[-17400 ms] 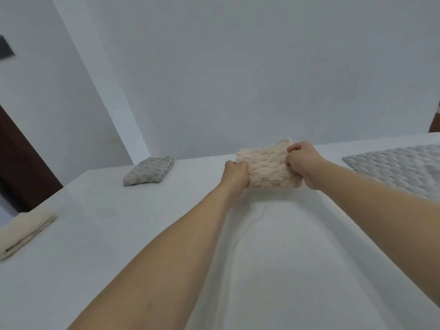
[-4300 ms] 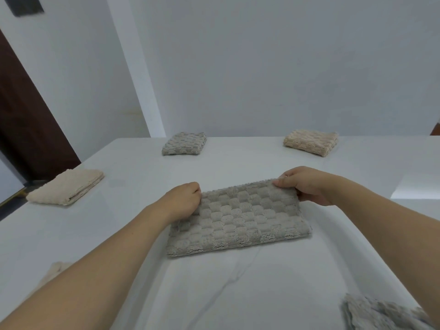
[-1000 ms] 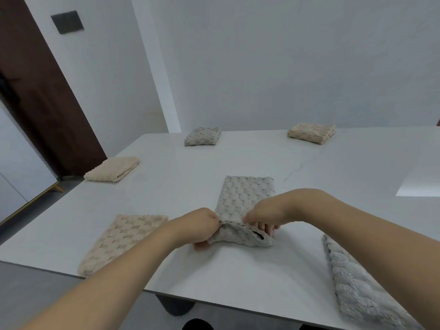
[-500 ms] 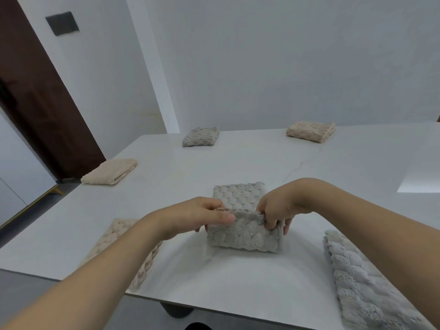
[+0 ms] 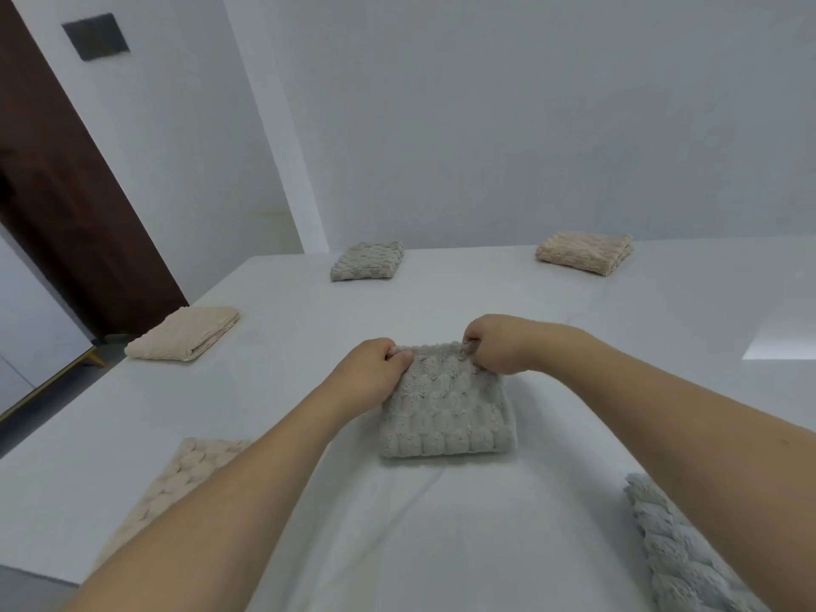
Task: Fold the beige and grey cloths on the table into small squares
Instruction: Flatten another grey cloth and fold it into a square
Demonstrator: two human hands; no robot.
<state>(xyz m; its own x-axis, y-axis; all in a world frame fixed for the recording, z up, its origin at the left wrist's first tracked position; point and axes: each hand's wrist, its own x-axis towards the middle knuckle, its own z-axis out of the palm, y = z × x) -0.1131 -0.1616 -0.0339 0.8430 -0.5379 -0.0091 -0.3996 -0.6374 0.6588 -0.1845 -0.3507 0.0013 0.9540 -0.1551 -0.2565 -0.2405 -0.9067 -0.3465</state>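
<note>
White table (image 5: 574,329): 3 grey cloths, 3 beige; both hands' fingers pinching center grey cloth (image 5: 446,413).

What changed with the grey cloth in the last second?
Both hands carried the grey cloth's near end over onto its far end, making a small square. The left hand and right hand now pinch its far corners. The folded cloths at the table's far side stayed put.

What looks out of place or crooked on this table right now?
Nothing is spilled or damaged. The beige cloth at the near left edge and the grey cloth at near right lie unfolded. Both hands pinch the far corners of the grey square, which sits tidily.
</note>
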